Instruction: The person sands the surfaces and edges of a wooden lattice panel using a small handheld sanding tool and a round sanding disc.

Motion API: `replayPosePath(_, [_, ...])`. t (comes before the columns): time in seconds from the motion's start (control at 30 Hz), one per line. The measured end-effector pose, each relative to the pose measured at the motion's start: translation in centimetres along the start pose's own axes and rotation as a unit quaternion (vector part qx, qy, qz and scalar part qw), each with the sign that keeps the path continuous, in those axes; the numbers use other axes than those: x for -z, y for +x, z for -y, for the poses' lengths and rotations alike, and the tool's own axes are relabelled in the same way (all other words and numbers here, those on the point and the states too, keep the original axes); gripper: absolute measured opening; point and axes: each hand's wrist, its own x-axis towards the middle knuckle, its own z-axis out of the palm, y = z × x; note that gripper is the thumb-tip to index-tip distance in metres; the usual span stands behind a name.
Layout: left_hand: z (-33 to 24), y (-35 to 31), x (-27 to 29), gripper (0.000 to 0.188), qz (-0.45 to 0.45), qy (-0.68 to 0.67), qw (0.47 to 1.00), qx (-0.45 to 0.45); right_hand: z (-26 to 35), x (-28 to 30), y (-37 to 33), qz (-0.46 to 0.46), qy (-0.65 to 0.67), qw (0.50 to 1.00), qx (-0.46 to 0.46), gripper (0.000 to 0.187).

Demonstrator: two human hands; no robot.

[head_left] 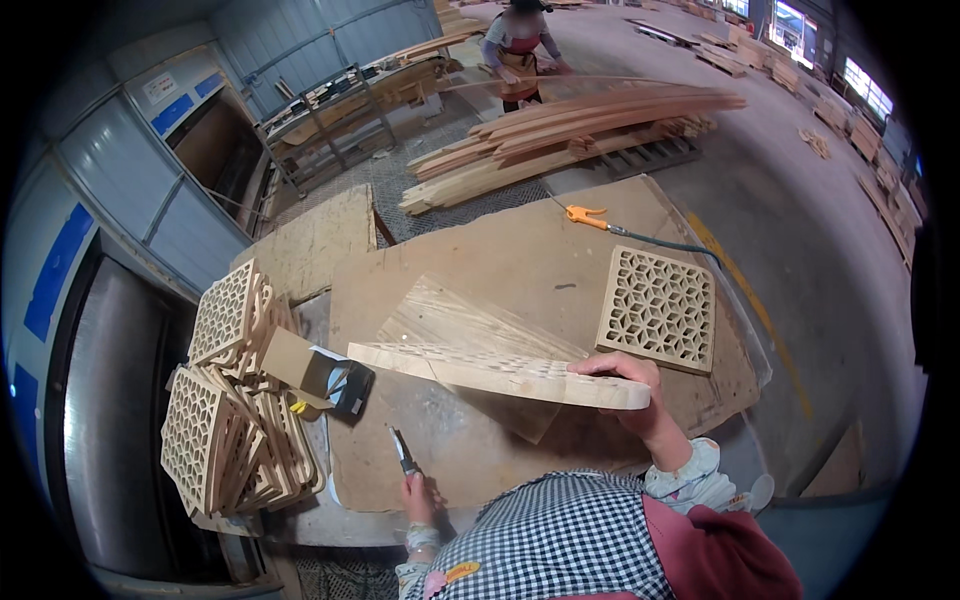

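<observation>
My right hand [645, 395] grips one end of a pale wooden lattice panel [490, 376], raised above the table and seen nearly edge-on. My left hand [420, 497] is wrapped round a utility knife [402, 450], its blade end pointing away from me, below the panel's left part. Under the panel, a thin wooden board [440, 310] lies askew on the brown table covering [375, 445]. To the right rests another lattice panel [657, 308], flat, with its star-like openings showing.
Stacked lattice panels [225, 400] crowd the table's left side, beside an open cardboard box [300, 366]. An orange air blow gun [586, 216] with a dark hose lies at the far edge. Beyond it, a person [522, 55] stands behind piled timber planks [560, 130].
</observation>
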Motion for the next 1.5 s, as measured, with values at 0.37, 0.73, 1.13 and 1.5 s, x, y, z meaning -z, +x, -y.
replayPosePath(0.37, [0.7, 0.6, 0.5, 0.027, 0.008, -0.01, 1.0, -0.004, 0.5, 0.1, 0.1, 0.008, 0.003, 1.0, 0.0, 0.026])
replayPosePath(0.73, [0.1, -0.1, 0.0, 0.026, -0.007, 0.005, 1.0, 0.001, 0.5, 0.2, -0.2, 0.012, -0.006, 1.0, -0.006, 0.039])
replayPosePath(1.13, [0.2, -0.2, 0.2, 0.025, -0.009, -0.002, 1.0, 0.013, 0.6, 0.1, -0.3, 0.015, -0.009, 1.0, -0.011, 0.024])
replayPosePath(1.5, [-0.6, -0.8, -0.3, 0.025, -0.009, 0.011, 1.0, 0.007, 1.1, 0.2, -0.4, 0.022, 0.011, 0.999, -0.044, 0.024])
